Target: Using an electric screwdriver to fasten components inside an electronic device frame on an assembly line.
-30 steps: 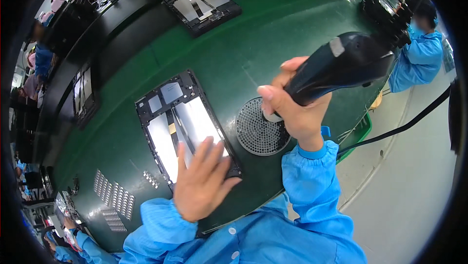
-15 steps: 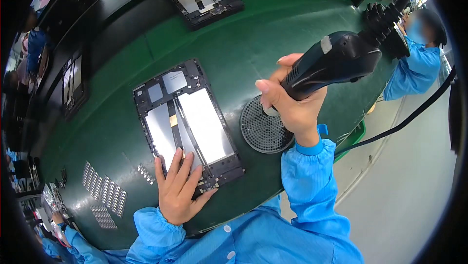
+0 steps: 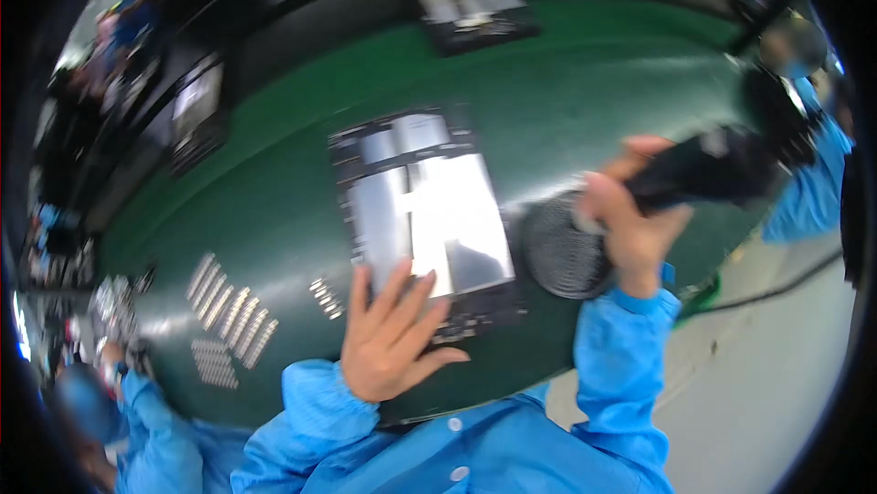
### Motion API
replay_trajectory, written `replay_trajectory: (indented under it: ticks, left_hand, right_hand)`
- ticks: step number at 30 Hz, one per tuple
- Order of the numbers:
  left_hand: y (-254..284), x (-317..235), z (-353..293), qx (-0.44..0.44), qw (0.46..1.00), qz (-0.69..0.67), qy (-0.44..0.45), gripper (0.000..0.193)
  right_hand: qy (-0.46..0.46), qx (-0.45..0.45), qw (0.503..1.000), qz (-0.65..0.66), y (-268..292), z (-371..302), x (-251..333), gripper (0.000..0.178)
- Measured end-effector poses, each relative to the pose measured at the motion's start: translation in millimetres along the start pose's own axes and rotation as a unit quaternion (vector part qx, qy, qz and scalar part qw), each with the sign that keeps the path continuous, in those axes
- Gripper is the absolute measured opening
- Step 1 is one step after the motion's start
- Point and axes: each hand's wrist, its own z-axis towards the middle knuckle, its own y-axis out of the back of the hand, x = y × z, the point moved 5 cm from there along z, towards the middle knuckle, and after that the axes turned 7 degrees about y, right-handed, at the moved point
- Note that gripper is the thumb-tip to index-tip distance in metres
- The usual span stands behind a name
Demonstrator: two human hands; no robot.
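Note:
An opened tablet (image 3: 466, 193) with its shiny silver inside facing up lies on the green table. My left hand (image 3: 388, 339) rests flat across its lower left part, fingers spread, thumb by the near edge. To the right, my right hand (image 3: 639, 225) is closed around a black, vented power tool (image 3: 703, 170), thumb on one side and fingers on the other. The tool is smeared by motion, so its tip cannot be made out clearly. Beneath that hand's thumb side sits a round dark dish (image 3: 562, 257) full of small holes, partly hidden by the hand.
Sheets of small parts (image 3: 233, 311) lie on the left, with a smaller strip (image 3: 326, 299) beside the tablet. Another opened tablet (image 3: 466, 1) is at the back. A black cord (image 3: 776, 296) hangs right. Co-workers in blue sit left (image 3: 160, 430) and far right (image 3: 813, 174).
The whole view has shifted, so the table and its things appear farther right, and the picture is blurred. My right hand still grips the tool, which now lies flatter; my left stays on the tablet.

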Motion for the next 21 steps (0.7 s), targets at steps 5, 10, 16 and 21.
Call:
replay_trajectory:
  ticks: [5,10,16,21]
  left_hand:
    - [43.2,49.5,-21.0,-0.089,0.994,0.017,0.067,0.025]
    - [81.8,118.2,-25.9,0.007,0.993,-0.025,0.111,0.025]
    - [69.4,142.8,-4.1,0.208,0.972,-0.036,0.099,0.028]
    - [70.4,148.4,-6.2,0.21,0.951,-0.112,0.195,0.022]
  right_hand:
    - [0.091,0.029,0.995,-0.021,8.7,5.4,29.4,0.048]
    - [0.115,0.091,0.989,-0.021,-20.1,2.5,26.7,0.047]
    - [0.116,0.085,0.989,-0.025,-26.5,-2.6,33.9,0.046]
    - [0.116,0.082,0.989,-0.026,-36.7,-5.9,41.7,0.046]
